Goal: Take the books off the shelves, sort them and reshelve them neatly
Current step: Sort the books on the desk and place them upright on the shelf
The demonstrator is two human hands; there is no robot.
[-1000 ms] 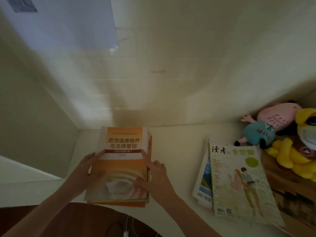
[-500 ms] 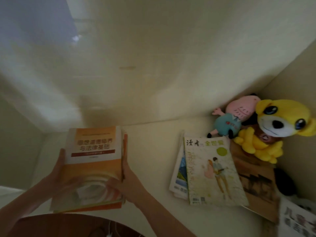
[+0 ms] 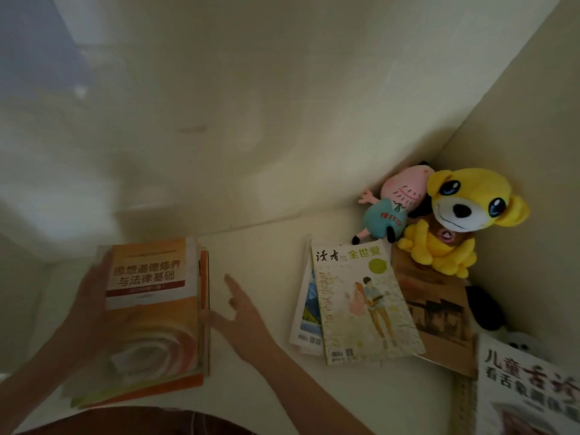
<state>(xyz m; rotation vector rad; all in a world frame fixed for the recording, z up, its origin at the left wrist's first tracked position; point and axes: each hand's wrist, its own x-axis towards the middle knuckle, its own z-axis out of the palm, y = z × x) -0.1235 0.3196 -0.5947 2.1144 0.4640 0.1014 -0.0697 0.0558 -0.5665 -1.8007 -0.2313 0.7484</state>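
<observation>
Since half a second earlier, the right hand (image 3: 248, 321) had left the right edge of the books (image 3: 150, 309) and reached toward the magazines (image 3: 361, 302), fingers spread, holding nothing, probably going for the next pile to sort. The left hand (image 3: 91, 306) lay along the books' left edge, likely steadying them; blur hid whether its fingers gripped or pressed. The books lay flat at the left of the shelf (image 3: 266, 262), an orange-and-white textbook topmost, edges roughly squared, well apart from the magazines.
</observation>
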